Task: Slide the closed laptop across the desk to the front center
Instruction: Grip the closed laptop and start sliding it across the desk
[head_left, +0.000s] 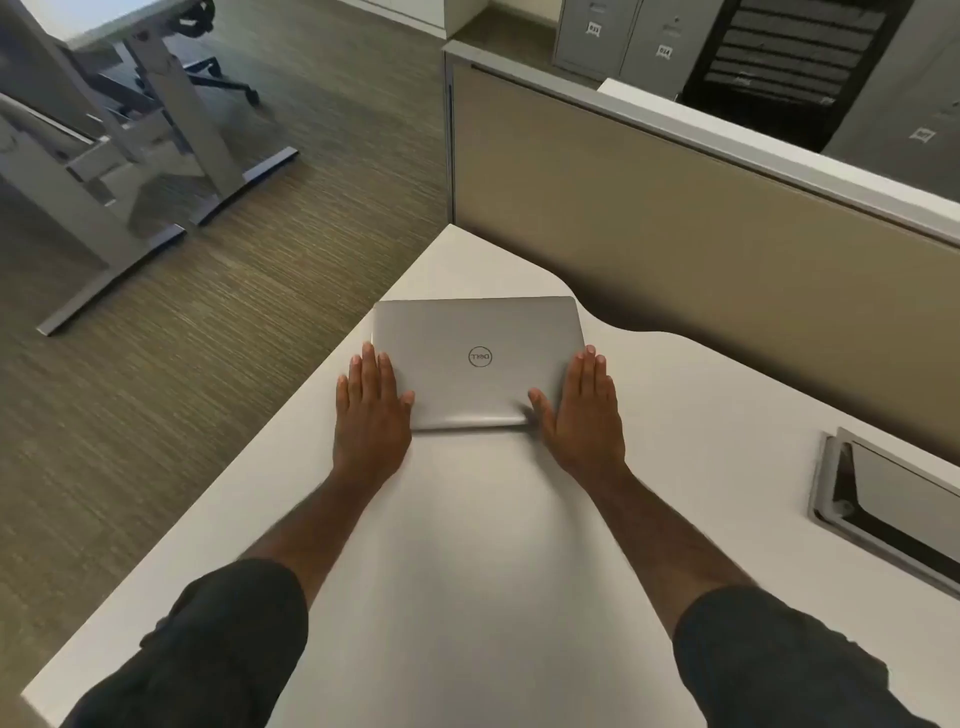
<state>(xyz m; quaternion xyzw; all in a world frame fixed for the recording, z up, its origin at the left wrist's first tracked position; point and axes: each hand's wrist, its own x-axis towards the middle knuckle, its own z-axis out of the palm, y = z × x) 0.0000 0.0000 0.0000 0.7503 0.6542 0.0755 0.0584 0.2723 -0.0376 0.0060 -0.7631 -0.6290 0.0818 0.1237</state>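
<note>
A closed silver laptop (478, 358) with a round logo on its lid lies flat on the white desk (498, 545), near the desk's far left corner. My left hand (370, 410) rests flat against the laptop's near left corner, fingers extended, thumb on the lid. My right hand (582, 410) lies flat against the near right corner, its thumb also on the lid. Both hands press on the laptop from its two sides. Dark sleeves cover my upper forearms.
A tan partition panel (701, 249) borders the desk's far right side. A grey cable hatch (883, 499) is sunk into the desk at right. The desk's left edge drops to carpeted floor, where another desk's legs (156, 156) stand. Filing cabinets stand beyond the partition.
</note>
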